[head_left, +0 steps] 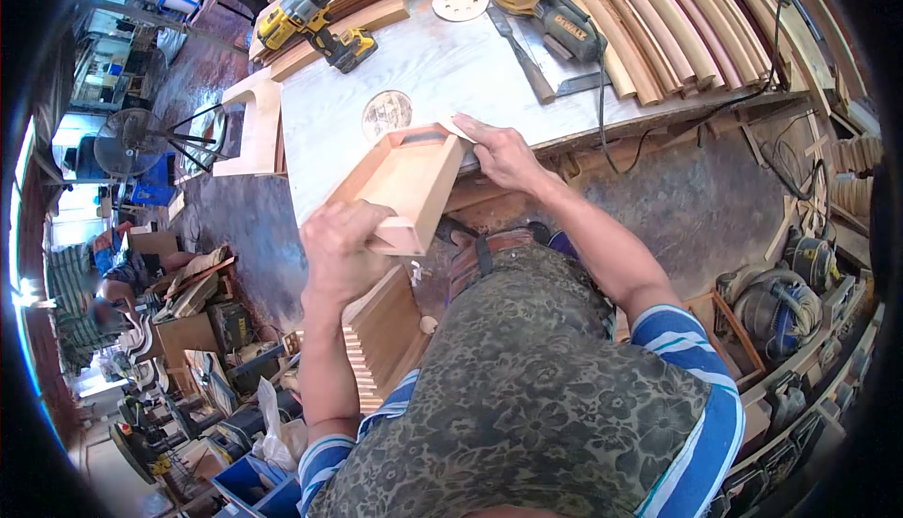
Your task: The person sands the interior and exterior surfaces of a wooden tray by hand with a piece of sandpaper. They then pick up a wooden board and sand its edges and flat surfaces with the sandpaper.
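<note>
Farthest left, we have a yellow-and-black drill (310,20) lying well beyond the left hand (343,241). That hand is closed around the near end of the open wooden box (440,189), fingers curled over its edge, knuckles up, with the forearm rising almost straight from the elbow. Just below the hand, inside its forearm, are stacked wooden pieces (386,349). The box slants from this grip up to the right hand; its far end overlaps the bench (324,114), though we cannot tell whether it rests there.

For good control, we would keep the left grip firm and clear of the working corner, so the box cannot twist, and brace the far end if possible. At that corner, beside the right fingertips, is a pale thin piece (450,131); light, even pressure along the grain would best spare the edges, we judge.

The right hand (503,153) is narrow, fingers bunched and forearm slanting in from the right; we cannot tell whether it grips the piece or just presses it. Beyond this hand sits a sander (546,10).
</note>
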Action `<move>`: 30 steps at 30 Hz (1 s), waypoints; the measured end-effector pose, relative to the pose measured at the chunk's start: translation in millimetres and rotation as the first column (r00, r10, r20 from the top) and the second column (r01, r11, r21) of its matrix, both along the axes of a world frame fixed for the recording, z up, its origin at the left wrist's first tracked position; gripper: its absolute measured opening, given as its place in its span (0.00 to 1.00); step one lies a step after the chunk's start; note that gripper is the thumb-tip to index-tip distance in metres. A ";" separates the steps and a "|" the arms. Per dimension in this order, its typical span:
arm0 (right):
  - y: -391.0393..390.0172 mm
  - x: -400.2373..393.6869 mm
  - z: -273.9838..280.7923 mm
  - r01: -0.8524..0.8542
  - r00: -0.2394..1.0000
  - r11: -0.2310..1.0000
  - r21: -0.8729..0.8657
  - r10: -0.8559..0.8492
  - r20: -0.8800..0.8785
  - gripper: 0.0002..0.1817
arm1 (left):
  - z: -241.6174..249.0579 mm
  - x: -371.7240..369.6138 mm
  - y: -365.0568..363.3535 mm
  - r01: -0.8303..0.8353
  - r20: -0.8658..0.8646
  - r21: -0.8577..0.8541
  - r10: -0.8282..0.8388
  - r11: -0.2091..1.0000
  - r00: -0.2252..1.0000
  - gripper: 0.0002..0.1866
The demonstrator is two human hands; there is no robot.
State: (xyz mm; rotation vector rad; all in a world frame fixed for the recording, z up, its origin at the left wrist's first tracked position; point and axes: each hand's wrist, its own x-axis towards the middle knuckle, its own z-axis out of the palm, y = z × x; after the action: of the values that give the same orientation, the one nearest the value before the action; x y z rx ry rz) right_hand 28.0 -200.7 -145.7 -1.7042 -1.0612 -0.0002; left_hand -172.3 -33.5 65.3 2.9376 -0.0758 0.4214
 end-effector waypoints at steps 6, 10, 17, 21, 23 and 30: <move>-3.5 -43.5 45.1 0.012 1.000 0.975 0.223 -0.014 0.005 0.32 | 12.2 11.7 1.6 -0.005 -0.093 -0.007 0.004 1.000 0.996 0.12; 6.5 -7.5 20.0 0.001 0.932 0.983 -0.184 -0.068 -0.357 0.31 | 17.8 19.7 -1.1 -0.012 -0.058 0.005 0.012 1.000 0.998 0.12; 20.3 -9.1 15.7 -0.007 0.799 0.958 -0.285 -0.166 -0.579 0.29 | 17.5 21.5 -2.7 -0.043 -0.083 -0.022 0.041 0.999 0.996 0.13; 1.9 -54.9 64.5 0.048 0.932 0.999 -0.005 -0.046 -0.359 0.29 | 17.0 22.6 -1.9 -0.038 -0.081 -0.014 0.037 0.999 0.996 0.12; -13.3 -87.8 114.7 -0.031 0.984 0.948 0.317 0.084 -0.157 0.30 | 19.7 22.0 -4.0 -0.056 -0.120 -0.009 0.054 0.998 0.991 0.12; 8.6 -18.4 48.9 -0.034 0.763 0.975 -0.218 -0.116 -0.637 0.27 | 15.2 21.5 2.2 -0.050 -0.108 -0.012 0.048 0.999 0.993 0.13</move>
State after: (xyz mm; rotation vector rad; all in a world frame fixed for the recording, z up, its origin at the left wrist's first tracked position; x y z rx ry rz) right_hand 9.6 -192.0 -96.7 -1.7226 -0.5042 0.6621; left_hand -150.8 -31.3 80.5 2.9464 0.0130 0.2684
